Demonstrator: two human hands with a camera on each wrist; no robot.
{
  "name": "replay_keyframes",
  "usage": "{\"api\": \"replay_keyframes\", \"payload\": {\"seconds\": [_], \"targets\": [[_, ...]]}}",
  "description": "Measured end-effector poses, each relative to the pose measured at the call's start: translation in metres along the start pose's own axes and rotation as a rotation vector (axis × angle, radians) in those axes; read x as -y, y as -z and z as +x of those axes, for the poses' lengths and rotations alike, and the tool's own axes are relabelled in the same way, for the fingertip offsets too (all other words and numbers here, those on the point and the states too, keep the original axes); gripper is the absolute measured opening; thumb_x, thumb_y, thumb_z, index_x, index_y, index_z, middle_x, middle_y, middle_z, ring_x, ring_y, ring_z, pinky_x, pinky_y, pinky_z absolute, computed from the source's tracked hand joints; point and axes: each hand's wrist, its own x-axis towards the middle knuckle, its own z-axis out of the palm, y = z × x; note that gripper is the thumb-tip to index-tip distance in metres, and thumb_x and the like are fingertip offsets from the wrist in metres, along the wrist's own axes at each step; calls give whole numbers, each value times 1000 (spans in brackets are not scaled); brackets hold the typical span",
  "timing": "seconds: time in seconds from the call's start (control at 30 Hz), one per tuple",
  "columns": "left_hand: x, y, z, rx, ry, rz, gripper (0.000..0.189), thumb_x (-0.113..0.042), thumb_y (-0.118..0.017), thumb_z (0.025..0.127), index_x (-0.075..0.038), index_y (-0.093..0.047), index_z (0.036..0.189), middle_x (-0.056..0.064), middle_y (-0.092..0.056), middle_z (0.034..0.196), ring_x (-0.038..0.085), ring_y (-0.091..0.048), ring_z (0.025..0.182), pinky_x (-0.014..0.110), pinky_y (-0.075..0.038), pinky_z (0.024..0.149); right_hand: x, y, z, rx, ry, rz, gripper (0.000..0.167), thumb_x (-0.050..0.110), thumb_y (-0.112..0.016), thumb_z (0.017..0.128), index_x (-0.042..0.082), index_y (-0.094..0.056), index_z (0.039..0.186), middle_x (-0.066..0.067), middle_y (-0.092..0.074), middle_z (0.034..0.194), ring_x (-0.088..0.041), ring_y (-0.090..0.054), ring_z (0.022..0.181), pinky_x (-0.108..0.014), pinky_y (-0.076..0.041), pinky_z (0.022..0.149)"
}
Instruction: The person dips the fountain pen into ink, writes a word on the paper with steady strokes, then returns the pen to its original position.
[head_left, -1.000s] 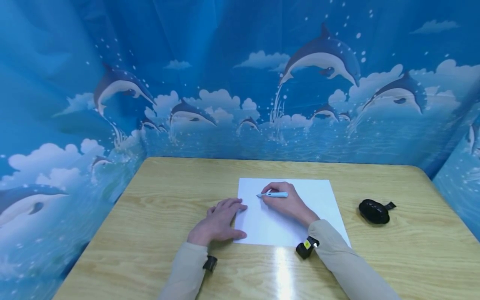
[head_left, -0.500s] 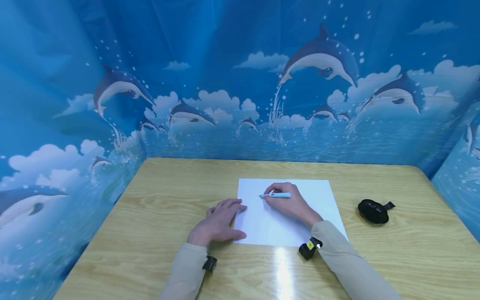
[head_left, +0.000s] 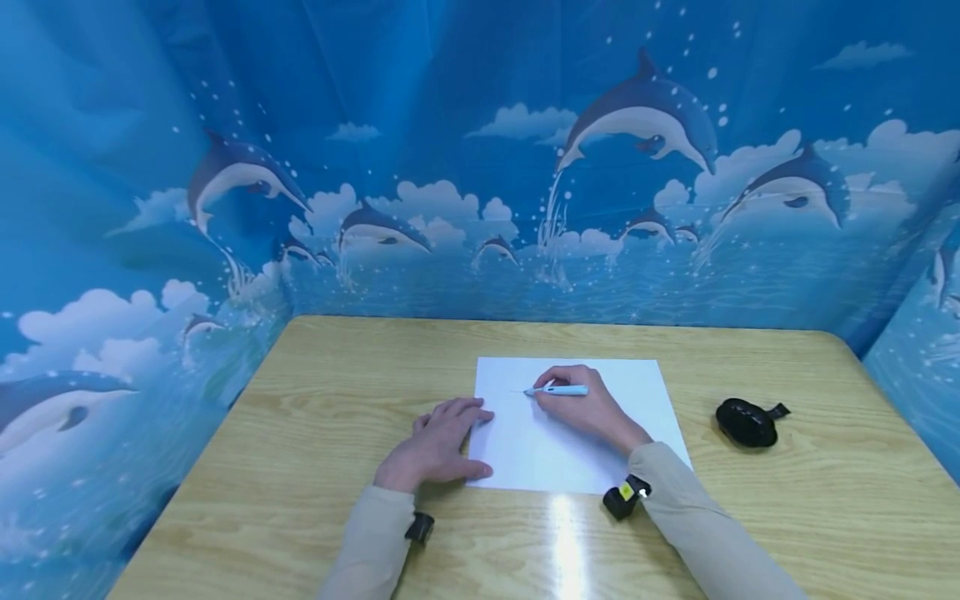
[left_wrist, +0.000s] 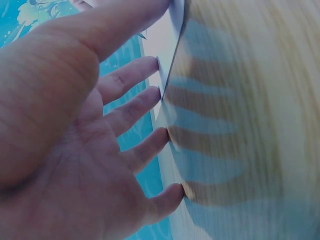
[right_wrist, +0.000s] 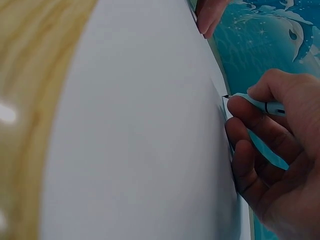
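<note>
A white sheet of paper (head_left: 510, 454) lies on the wooden table. My right hand (head_left: 585, 406) pinches a light blue pen (head_left: 566, 390) between thumb and fingers, its dark tip at the upper left part of the sheet. From the tip a short, thin line runs leftward on the paper. In the right wrist view the pen (right_wrist: 255, 102) shows its dark point at the paper's surface. My left hand (head_left: 438, 444) rests with spread fingers at the sheet's left edge. The left wrist view has its fingertips (left_wrist: 150, 64) on the paper and the table.
A black rounded object (head_left: 747, 423) with a short strap sits on the table (head_left: 330, 433) right of the paper. Behind the table hangs a blue curtain (head_left: 450, 108) printed with dolphins. Small black cameras (head_left: 621, 498) are strapped to both wrists.
My right hand and the pen have slid a little to the right across the paper, and a thin line now shows behind the tip. The left hand stays in place.
</note>
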Motion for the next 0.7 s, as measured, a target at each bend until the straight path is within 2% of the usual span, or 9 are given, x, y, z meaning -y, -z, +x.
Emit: {"api": "replay_keyframes", "payload": {"seconds": [0.4,0.7], "targets": [[-2,0,-1,1,11,-2,72,-42,-80,87,-22,-51,150,4,-33,167,36,-25,156,69,-21,122,-3,3,-5,-20,1,5,14,21,-71,91,17,-78,102,0,-76,97,-17,-61,83,-31,-50,76],[-2,1,-3,-4,-6,-9,72,-39,-81,87,-20,-52,149,6,-35,166,37,-27,155,69,-22,122,-5,6,-9,-25,13,7,14,20,-71,91,17,-78,103,0,-76,101,-17,-62,85,-32,-50,78]]}}
